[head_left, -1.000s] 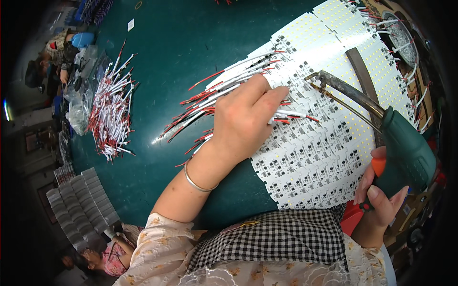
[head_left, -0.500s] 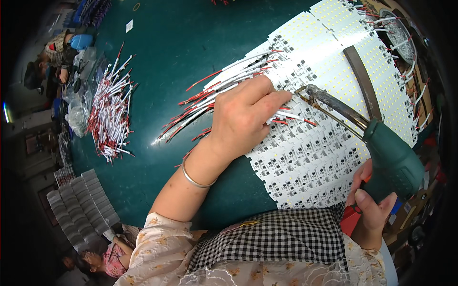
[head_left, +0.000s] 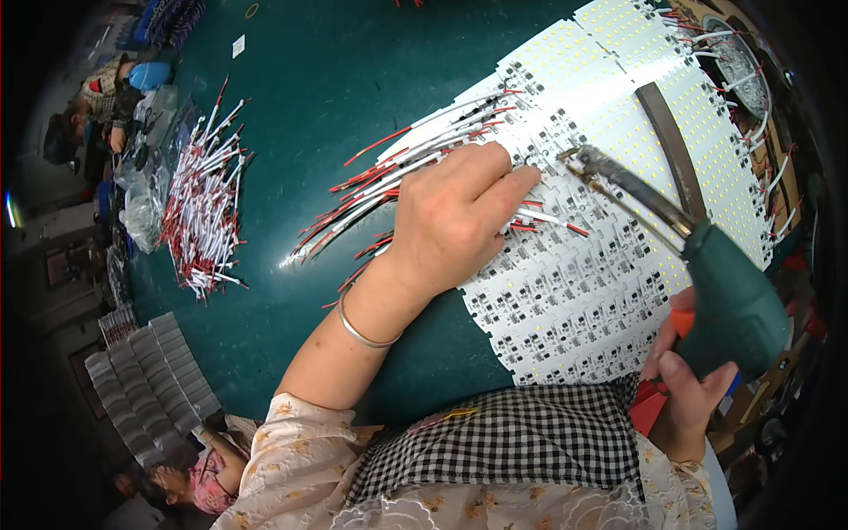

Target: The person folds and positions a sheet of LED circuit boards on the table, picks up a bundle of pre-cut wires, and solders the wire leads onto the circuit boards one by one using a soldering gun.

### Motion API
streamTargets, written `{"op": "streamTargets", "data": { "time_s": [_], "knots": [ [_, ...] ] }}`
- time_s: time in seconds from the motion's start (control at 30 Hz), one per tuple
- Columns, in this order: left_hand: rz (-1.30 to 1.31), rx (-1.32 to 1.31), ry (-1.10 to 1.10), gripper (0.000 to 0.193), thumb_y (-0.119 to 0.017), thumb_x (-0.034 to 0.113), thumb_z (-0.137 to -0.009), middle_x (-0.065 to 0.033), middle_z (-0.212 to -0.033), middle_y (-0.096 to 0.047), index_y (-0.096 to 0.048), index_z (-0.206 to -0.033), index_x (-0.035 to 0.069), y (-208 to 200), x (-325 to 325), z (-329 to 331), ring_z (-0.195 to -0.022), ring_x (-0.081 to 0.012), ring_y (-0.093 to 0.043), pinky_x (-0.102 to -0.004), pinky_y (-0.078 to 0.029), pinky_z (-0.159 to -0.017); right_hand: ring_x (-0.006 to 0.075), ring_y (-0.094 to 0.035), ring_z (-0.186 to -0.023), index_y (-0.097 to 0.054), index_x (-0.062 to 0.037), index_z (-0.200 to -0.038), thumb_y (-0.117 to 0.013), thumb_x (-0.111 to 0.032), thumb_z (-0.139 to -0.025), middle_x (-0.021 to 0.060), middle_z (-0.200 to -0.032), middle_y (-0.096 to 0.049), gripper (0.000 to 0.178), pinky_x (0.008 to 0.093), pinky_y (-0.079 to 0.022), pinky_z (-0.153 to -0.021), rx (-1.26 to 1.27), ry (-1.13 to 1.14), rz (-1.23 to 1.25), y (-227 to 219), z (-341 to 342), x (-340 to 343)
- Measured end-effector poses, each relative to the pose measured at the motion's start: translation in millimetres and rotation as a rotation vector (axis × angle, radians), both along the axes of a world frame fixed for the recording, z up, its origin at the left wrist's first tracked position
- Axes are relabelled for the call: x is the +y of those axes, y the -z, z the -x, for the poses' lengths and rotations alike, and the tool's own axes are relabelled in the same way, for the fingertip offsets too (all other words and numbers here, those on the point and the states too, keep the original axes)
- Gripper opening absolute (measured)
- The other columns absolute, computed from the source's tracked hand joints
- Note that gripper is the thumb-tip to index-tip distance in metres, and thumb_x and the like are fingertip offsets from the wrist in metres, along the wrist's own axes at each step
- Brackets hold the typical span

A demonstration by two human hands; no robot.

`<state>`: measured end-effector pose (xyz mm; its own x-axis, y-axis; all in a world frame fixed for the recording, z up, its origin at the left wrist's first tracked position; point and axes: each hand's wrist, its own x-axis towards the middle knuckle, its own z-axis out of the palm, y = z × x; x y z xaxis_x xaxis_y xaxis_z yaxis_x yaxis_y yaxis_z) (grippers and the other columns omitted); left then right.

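My left hand (head_left: 455,216), a bracelet on its wrist, rests over white circuit boards (head_left: 565,300) with its fingers closed in a pinch. White and red wires (head_left: 556,219) stick out from under it; its grip on them is partly hidden. More wires (head_left: 389,181) lie across the boards' left edge beside the hand. In my right hand (head_left: 689,389) is a green soldering gun (head_left: 733,300), gripped by its handle. Its dark tip hangs just right of my left fingertips, apart from them.
A dark flat bar (head_left: 671,150) lies on the boards. At left on the green table (head_left: 300,71) is a heap of wires (head_left: 208,203). A metal bowl (head_left: 740,71) stands at the far right. Other people (head_left: 208,477) sit along the left side, near stacked grey pieces (head_left: 155,380).
The soldering gun's tip has shifted up and to the right, away from my left fingertips. My left hand has barely moved.
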<state>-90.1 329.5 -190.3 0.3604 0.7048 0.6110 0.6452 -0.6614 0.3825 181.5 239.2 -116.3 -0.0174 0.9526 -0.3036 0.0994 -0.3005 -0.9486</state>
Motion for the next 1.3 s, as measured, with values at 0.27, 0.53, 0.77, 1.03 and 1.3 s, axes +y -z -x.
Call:
{"op": "streamTargets", "data": {
  "time_s": [0.27, 0.53, 0.77, 1.03, 1.3],
  "knots": [
    [0.07, 0.015, -0.001, 0.045, -0.066, -0.008, -0.053, -0.0054, -0.071, -0.059, -0.068, -0.096, 0.004, -13.5, -3.5, -12.3, -0.061, -0.0204, -0.058, -0.0305, -0.045, -0.048, 0.0102, -0.05, -0.047, -0.04, 0.0124, -0.124, -0.071, -0.02, -0.077, 0.0103, -0.074, -0.055, 0.065, 0.0222, -0.046, -0.041, 0.108, 0.122, -0.152, -7.0, -9.5, 12.3],
    [0.029, -0.064, -0.118, 0.049, -0.061, -0.016, -0.062, -0.0106, -0.079, -0.062, -0.06, -0.109, -0.003, -57.0, 0.2, -18.3, -0.06, -0.0231, -0.059, -0.03, -0.049, -0.057, 0.0091, -0.052, -0.054, -0.037, 0.0108, -0.129, -0.068, -0.02, -0.08, 0.0093, -0.08, -0.054, 0.066, 0.0213, -0.044, -0.046, -0.101, 0.021, -0.296, -48.1, -42.8, 21.3],
    [0.087, 0.004, -0.055, 0.044, -0.067, -0.014, -0.059, -0.0079, -0.073, -0.06, -0.067, -0.1, 0.001, -32.8, 2.2, -22.1, -0.058, -0.0186, -0.058, -0.0274, -0.047, -0.053, 0.0129, -0.055, -0.058, -0.043, 0.0159, -0.123, -0.074, -0.014, -0.071, 0.0192, -0.093, -0.059, 0.068, 0.0216, -0.046, -0.045, 0.12, 0.032, -0.096, -31.5, -37.6, 31.9],
    [0.122, 0.022, -0.151, 0.044, -0.067, -0.013, -0.056, -0.0054, -0.069, -0.056, -0.07, -0.096, 0.003, -33.3, 11.5, -29.6, -0.058, -0.0177, -0.056, -0.0284, -0.044, -0.049, 0.0142, -0.057, -0.062, -0.042, 0.0153, -0.126, -0.073, -0.01, -0.071, 0.0232, -0.11, -0.056, 0.068, 0.0227, -0.049, -0.047, 0.171, 0.057, -0.09, -25.2, -37.6, 39.2],
    [-0.028, 0.012, -0.132, 0.045, -0.068, -0.009, -0.052, -0.0085, -0.073, -0.061, -0.07, -0.095, 0.005, -26.9, 15.5, -20.7, -0.059, -0.0204, -0.059, -0.0296, -0.045, -0.049, 0.0144, -0.057, -0.062, -0.04, 0.016, -0.127, -0.074, -0.01, -0.071, 0.0242, -0.111, -0.056, 0.07, 0.023, -0.05, -0.047, 0.179, 0.062, -0.103, -25.5, -25.5, 42.7]
  ]
}}
